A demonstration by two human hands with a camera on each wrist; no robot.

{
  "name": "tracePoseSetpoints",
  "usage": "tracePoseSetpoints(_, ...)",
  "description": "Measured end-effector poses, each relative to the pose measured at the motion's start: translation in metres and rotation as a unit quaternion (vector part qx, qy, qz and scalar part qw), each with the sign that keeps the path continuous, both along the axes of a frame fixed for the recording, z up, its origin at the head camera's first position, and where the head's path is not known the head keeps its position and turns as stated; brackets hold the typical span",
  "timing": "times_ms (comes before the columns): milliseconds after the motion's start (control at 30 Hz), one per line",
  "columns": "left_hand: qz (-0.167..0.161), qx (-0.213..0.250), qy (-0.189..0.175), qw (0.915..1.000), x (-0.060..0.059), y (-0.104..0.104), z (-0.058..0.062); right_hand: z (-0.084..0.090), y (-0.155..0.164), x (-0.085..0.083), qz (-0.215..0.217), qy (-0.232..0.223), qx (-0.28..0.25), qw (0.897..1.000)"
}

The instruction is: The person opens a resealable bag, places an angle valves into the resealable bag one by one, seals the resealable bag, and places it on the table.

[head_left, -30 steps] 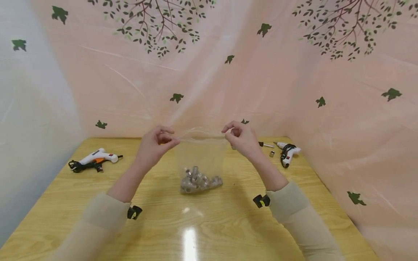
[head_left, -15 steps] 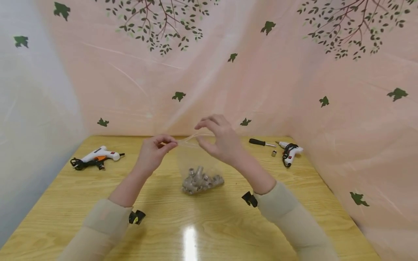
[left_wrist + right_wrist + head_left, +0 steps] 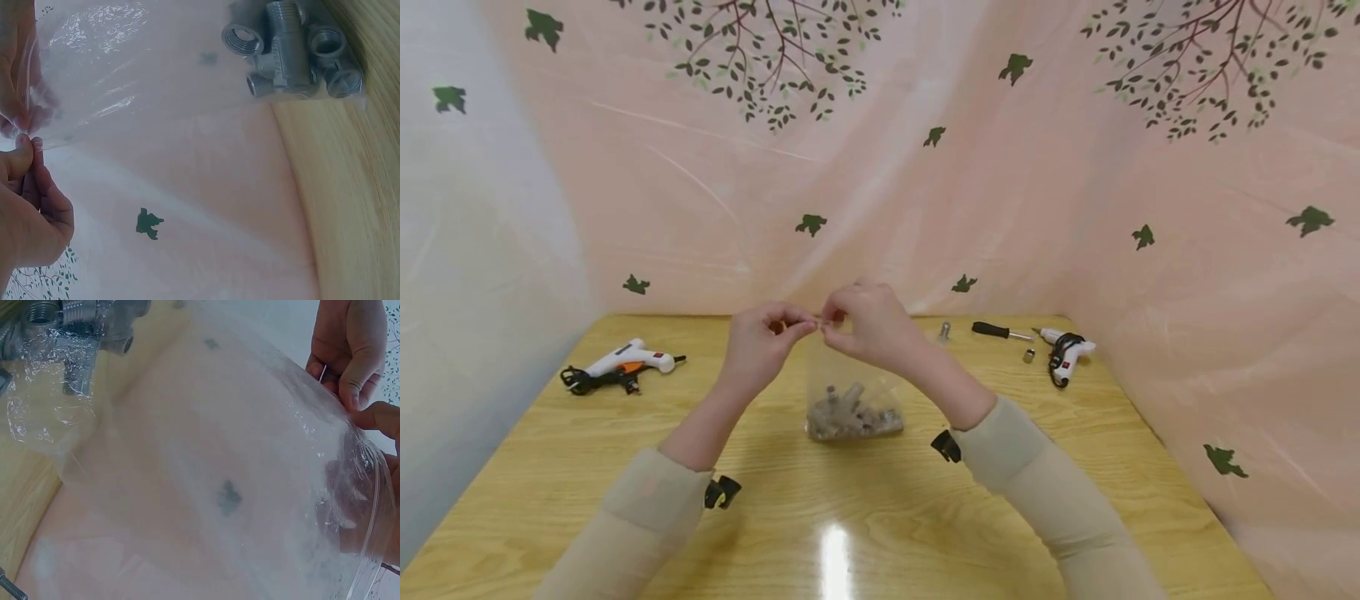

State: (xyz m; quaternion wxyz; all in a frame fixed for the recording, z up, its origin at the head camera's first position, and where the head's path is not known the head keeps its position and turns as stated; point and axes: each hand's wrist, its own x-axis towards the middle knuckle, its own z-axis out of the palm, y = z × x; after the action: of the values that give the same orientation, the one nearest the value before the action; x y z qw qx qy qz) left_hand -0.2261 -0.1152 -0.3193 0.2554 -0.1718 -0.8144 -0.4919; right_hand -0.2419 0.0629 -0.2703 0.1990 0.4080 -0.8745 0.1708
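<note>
A clear zip-lock bag [image 3: 829,371] hangs upright over the wooden table in the head view, its bottom close to the tabletop. Several grey metal threaded pipe fittings [image 3: 290,56] lie in the bottom of it. My left hand [image 3: 758,343] pinches the left corner of the bag's mouth between thumb and fingers. Right beside it, my right hand [image 3: 876,329] pinches the same top edge, the fingertips of both hands nearly meeting. In the right wrist view the bag's seal strip [image 3: 370,525] runs down past the right hand, whose fingers show through the plastic.
A white glue gun [image 3: 625,362] with an orange trigger and black cord lies on the left. Back right are a black-handled screwdriver [image 3: 992,330], a small metal fitting [image 3: 1029,356], a bolt-like metal piece [image 3: 944,331] and another glue gun [image 3: 1067,354]. A leaf-patterned curtain [image 3: 880,183] stands behind.
My right hand has let go of the bag's right corner, moved left along the mouth, and now pinches it beside my left hand. The left hand keeps its corner.
</note>
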Motion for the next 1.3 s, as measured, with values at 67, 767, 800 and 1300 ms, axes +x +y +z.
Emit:
tracePoseSetpoints(67, 0.008, -0.006, 0.003, 0.9999, 0.001, -0.001, 0.0, -0.001, -0.003, -0.001, 0.002, -0.005, 0.005, 1.0)
tracePoseSetpoints(767, 0.043, -0.074, 0.04, 0.9955, 0.015, -0.008, 0.002, -0.002, 0.006, -0.005, 0.049, -0.019, 0.011, 0.999)
tracePoseSetpoints(800, 0.043, -0.074, 0.037, 0.9956, 0.015, -0.008, 0.003, -0.002, 0.01, -0.006, 0.047, -0.02, 0.013, 0.999)
tracePoseSetpoints(1300, 0.051, -0.085, 0.022, 0.9948, 0.014, -0.012, 0.003, -0.014, 0.073, -0.014, 0.018, -0.047, 0.006, 0.999)
